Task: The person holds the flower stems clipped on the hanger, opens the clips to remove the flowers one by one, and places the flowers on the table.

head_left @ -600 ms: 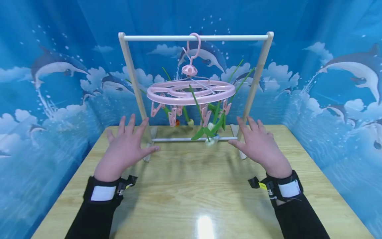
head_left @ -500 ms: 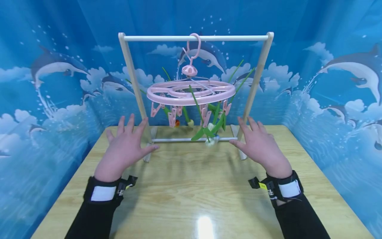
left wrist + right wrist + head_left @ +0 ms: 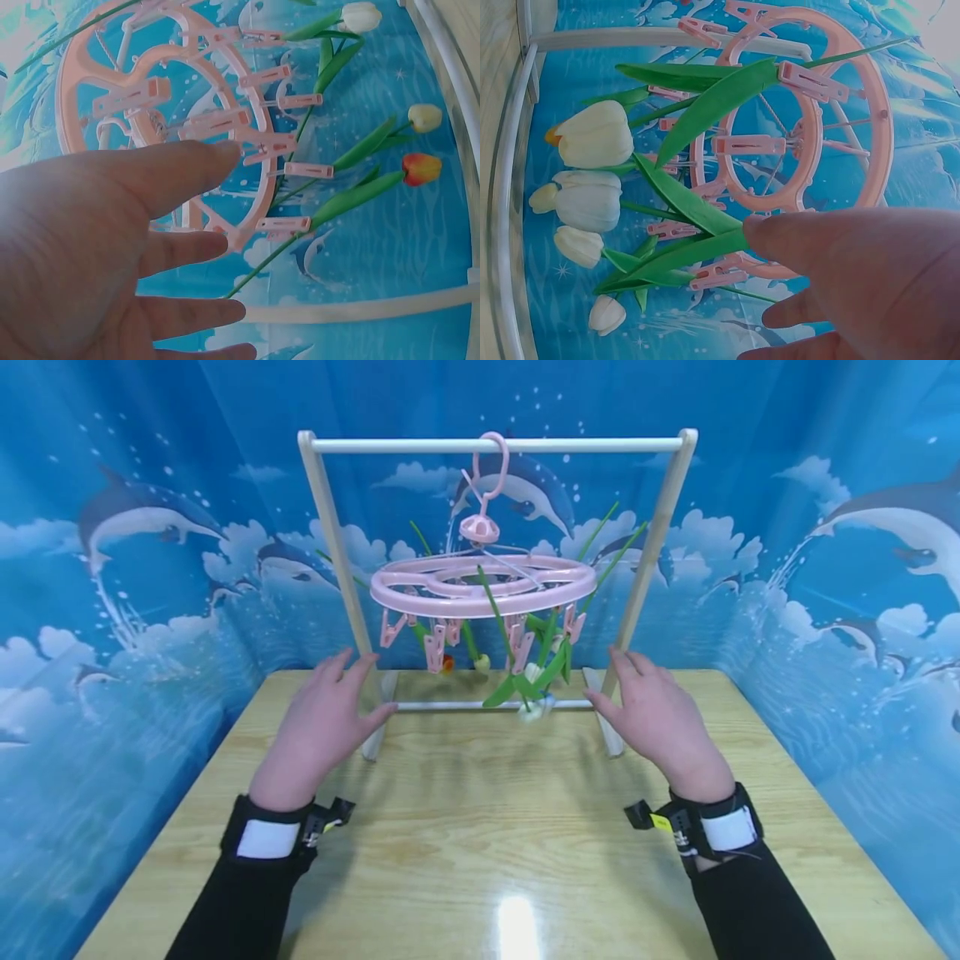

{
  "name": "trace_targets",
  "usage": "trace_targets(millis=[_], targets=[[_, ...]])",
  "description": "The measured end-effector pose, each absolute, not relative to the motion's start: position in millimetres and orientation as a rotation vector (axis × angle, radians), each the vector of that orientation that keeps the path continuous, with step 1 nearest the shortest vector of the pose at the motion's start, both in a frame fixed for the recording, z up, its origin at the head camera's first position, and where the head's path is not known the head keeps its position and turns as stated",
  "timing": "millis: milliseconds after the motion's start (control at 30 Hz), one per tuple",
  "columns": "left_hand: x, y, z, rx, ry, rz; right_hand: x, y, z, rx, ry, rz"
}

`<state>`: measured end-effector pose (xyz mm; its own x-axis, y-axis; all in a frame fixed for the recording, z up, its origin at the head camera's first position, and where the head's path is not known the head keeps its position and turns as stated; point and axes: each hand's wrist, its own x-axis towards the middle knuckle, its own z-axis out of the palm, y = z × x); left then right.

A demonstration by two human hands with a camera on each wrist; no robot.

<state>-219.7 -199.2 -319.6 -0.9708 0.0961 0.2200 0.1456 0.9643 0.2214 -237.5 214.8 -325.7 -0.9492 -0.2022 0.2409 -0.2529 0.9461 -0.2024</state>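
Observation:
My left hand [image 3: 318,727] is held over the table beside the stand's left post, fingers extended and thumb apart, with nothing in it. On the other side my right hand [image 3: 660,718] is at the right post, its fingers also extended; whether either hand touches a post I cannot tell. Between them a pink clip hanger [image 3: 483,589] hangs by its hook from the white stand's top bar [image 3: 390,446]. Several artificial tulips hang head down from its clips. A white tulip [image 3: 596,135] shows large in the right wrist view, an orange tulip [image 3: 421,169] in the left.
The wooden table [image 3: 450,827] carries the stand, whose lower bar [image 3: 450,706] runs near the table's back edge. A blue curtain [image 3: 825,568] printed with dolphins surrounds the back and sides.
The fingers of both hands have drawn closer together and bent forward a little around the height of the posts. The head view has shifted slightly; hanger and tulips stay put.

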Motion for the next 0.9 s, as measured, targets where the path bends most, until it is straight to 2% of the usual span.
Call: trace_targets(millis=[267, 567, 900], targets=[[-212, -181, -318, -0.246, -2.742, -0.519, -233, 202, -322, 0.348, -2.856, 0.450], [-195, -136, -312, -0.511, -2.426, -0.710, -231, 191, -318, 0.366, -2.843, 0.499], [-207, -86, -317, -0.573, -2.338, -0.950, -229, 183, -323, 0.396, -2.841, 0.511]])
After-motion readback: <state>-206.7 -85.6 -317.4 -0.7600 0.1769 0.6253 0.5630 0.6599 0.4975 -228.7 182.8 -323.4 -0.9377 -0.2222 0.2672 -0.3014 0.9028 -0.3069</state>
